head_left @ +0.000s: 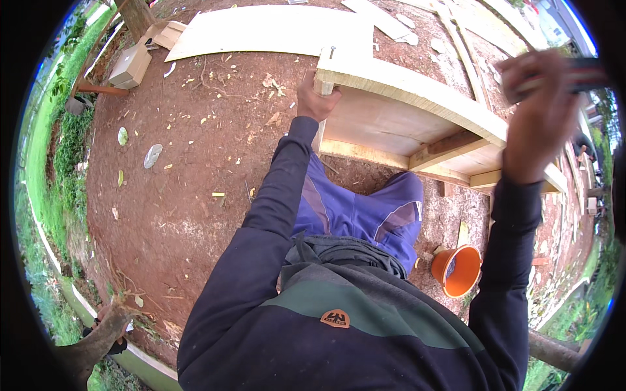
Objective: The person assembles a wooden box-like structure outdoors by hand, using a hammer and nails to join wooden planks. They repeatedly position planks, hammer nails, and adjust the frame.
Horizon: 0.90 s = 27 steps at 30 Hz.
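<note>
A pale wooden frame with a thin panel and inner crosspieces stands on edge before my knees. My left hand is closed round its near left corner, fingers wrapped on the upright piece. Just above that hand, a nail sticks up out of the corner's top edge. My right hand is raised at the right, well apart from the nail, and gripped round a hammer with a dark, red-striped handle. Motion smears the hammer, and its head cannot be made out clearly.
An orange bucket stands on the ground right of my legs. Beyond the frame lie a large pale board and long planks. A cardboard box sits by a tree trunk at the far left. Scraps and leaves litter the reddish soil.
</note>
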Available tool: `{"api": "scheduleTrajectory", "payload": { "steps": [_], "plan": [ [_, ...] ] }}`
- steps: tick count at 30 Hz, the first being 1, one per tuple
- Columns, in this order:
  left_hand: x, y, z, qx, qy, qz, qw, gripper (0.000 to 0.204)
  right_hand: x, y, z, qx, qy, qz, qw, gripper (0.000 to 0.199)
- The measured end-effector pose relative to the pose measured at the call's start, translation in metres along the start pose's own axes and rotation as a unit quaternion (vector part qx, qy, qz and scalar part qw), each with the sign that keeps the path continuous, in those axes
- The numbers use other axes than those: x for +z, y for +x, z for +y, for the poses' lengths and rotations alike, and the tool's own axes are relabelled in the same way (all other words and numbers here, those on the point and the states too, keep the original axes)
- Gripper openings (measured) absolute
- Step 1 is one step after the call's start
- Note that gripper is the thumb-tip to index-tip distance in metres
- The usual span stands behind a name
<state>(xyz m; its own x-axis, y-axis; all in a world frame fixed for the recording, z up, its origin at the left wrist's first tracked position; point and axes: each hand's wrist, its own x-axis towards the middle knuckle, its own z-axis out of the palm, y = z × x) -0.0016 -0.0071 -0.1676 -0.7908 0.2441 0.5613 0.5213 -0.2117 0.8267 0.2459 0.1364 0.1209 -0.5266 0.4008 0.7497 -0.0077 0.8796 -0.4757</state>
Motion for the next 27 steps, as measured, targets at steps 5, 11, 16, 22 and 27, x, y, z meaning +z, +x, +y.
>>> {"api": "scheduleTrajectory", "payload": {
  "steps": [5,11,16,22,27],
  "plan": [
    [-0.004,0.020,-0.008,-0.005,0.003,0.013,1.000,0.037,0.003,-0.044,-0.022,0.001,-0.050,-0.278,0.959,0.026],
    [0.018,0.005,0.004,0.003,-0.027,-0.019,0.999,0.038,-0.067,0.050,0.002,-0.266,-0.193,0.097,0.939,0.015],
    [0.008,0.002,-0.006,-0.010,-0.020,0.007,1.000,0.039,-0.014,-0.040,-0.003,0.199,0.066,-0.240,0.948,0.026],
    [-0.003,0.010,-0.009,0.020,0.009,0.017,1.000,0.038,-0.068,0.056,-0.040,-0.067,0.105,0.042,0.991,0.023],
    [0.002,0.005,0.000,0.008,-0.011,0.008,1.000,0.039,-0.015,0.041,0.061,-0.194,-0.306,0.228,0.904,0.023]
  ]
}}
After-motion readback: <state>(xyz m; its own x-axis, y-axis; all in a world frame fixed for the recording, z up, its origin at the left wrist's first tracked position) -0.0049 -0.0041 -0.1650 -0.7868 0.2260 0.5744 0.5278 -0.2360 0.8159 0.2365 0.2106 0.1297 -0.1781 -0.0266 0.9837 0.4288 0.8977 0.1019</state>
